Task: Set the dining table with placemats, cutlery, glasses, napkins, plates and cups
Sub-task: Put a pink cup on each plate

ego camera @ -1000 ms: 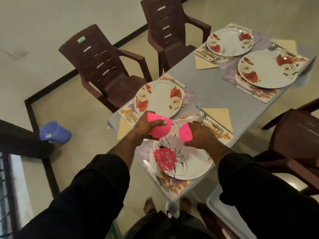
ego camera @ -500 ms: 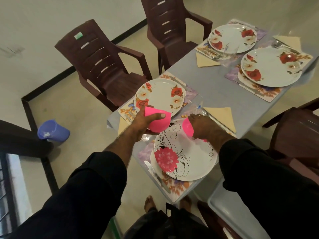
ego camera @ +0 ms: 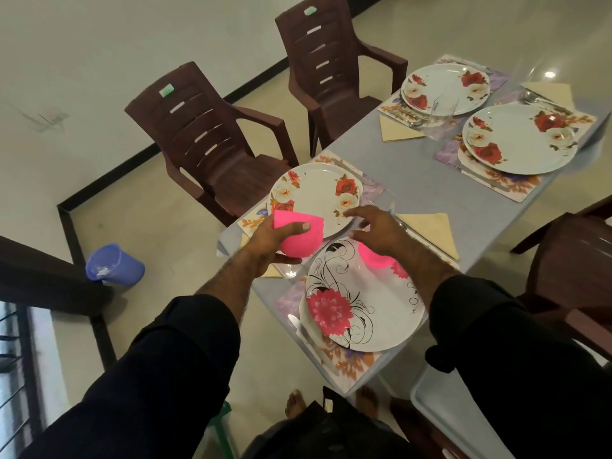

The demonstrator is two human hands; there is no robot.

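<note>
Over the near plate (ego camera: 361, 303), my left hand (ego camera: 268, 240) grips a pink cup (ego camera: 298, 235); my right hand (ego camera: 381, 231), fingers spread and holding nothing, hovers above a second pink cup (ego camera: 376, 256) resting on that plate's far rim. Four placemats, plates, napkins and some cutlery are laid; two glasses are visible. Cups appear to be the remaining step, judging by the far settings.
</note>
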